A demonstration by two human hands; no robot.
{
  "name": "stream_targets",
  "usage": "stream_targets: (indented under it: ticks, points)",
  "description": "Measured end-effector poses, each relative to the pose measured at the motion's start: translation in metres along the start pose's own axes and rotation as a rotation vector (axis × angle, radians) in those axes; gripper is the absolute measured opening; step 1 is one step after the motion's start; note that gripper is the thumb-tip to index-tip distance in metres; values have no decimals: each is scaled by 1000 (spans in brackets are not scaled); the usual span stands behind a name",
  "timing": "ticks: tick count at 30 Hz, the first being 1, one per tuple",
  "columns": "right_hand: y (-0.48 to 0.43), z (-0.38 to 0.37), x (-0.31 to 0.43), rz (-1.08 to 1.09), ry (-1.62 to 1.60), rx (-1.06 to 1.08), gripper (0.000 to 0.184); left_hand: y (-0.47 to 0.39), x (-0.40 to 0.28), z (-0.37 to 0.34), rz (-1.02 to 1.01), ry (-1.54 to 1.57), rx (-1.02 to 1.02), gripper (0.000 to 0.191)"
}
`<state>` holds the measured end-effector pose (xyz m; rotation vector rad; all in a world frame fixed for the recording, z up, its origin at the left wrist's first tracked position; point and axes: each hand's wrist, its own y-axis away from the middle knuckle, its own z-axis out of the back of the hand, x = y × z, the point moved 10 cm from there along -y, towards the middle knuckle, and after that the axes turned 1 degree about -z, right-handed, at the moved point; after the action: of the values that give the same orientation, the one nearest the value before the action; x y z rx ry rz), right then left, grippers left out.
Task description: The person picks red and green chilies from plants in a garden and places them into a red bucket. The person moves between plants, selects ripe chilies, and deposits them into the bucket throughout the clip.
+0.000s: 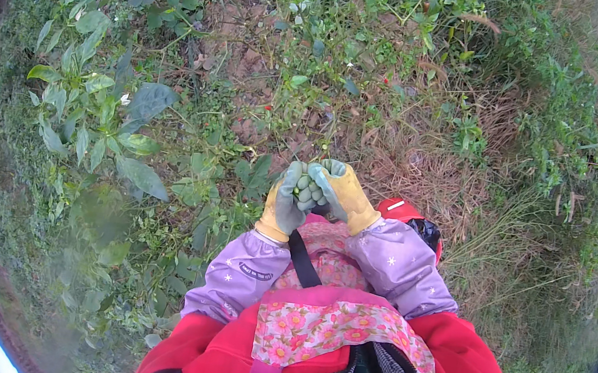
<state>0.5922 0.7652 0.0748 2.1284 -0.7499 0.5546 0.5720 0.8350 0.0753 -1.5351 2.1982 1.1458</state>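
My left hand (288, 199) and my right hand (341, 190) meet close in front of my body. Both wear yellow work gloves with grey-green coated palms and fingers. The fingers are curled inward against each other, and rounded grey-green shapes crowd between the palms; most look like glove fingertips. A small bright green bit (296, 191) shows beside the left thumb, too small to name. What the hands enclose is mostly hidden. Beside my right forearm stands a red container (399, 208) with a black plastic bag (426, 231) in it, partly covered by the sleeve.
A broad-leaved plant (76, 102) with white flowers rises at the left. Low plants with small red fruits (268, 107), apparently chillies, grow ahead among weeds. Dry grass (426, 172) lies right of centre, taller green weeds (566, 113) beyond. A black strap (303, 261) crosses my floral apron (323, 324).
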Motion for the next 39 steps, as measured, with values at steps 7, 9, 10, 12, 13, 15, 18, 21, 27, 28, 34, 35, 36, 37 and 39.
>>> stream_targets:
  ticks: [7, 9, 10, 12, 13, 15, 18, 21, 27, 28, 34, 35, 36, 37, 39]
  points:
    - [-5, 3, -16, -119, -180, 106, 21, 19, -11, -14, 156, 782, 457, 32]
    - [-2, 11, -9, -54, -32, 18, 24, 15, -24, 8, 64, 526, 312, 31]
    - [1, 14, -6, -36, 9, -25, 24, 15, -32, 26, 24, 432, 177, 30]
    - [3, 17, 1, -1, 24, -74, 25, 12, -59, 60, -81, 256, -68, 31]
    - [3, 14, 4, 14, 28, -59, 24, 12, -78, 71, -172, 154, -133, 28]
    - [2, 11, 9, 53, 16, -27, 23, 2, -97, 79, -153, 196, -130, 21]
    - [0, 9, 6, 39, 33, 7, 21, -2, -131, 77, -300, 69, -77, 31]
    - [-1, 9, 5, 60, 9, 6, 22, -7, -153, 34, -350, -146, 219, 45]
    - [3, 15, 6, 39, 55, -65, 22, -21, -162, 15, -376, -778, -140, 39]
    - [4, 16, 7, 39, 74, -72, 22, -22, -162, 9, -387, -875, -166, 41]
    - [-2, 18, 10, 158, 245, -88, 22, -15, -184, -51, -890, -1813, -374, 32]
    - [-3, 19, 10, 173, 356, -123, 22, -21, -185, -48, -812, -1826, -399, 32]
    - [-4, 23, 7, 157, 468, -159, 21, -25, -183, -50, -781, -1837, -392, 32]
    - [-5, 24, 3, 145, 465, -166, 23, -27, -185, -51, -764, -1839, -400, 31]
    - [-7, 25, -2, 142, 388, -160, 25, -31, -183, -55, -751, -1552, -257, 28]
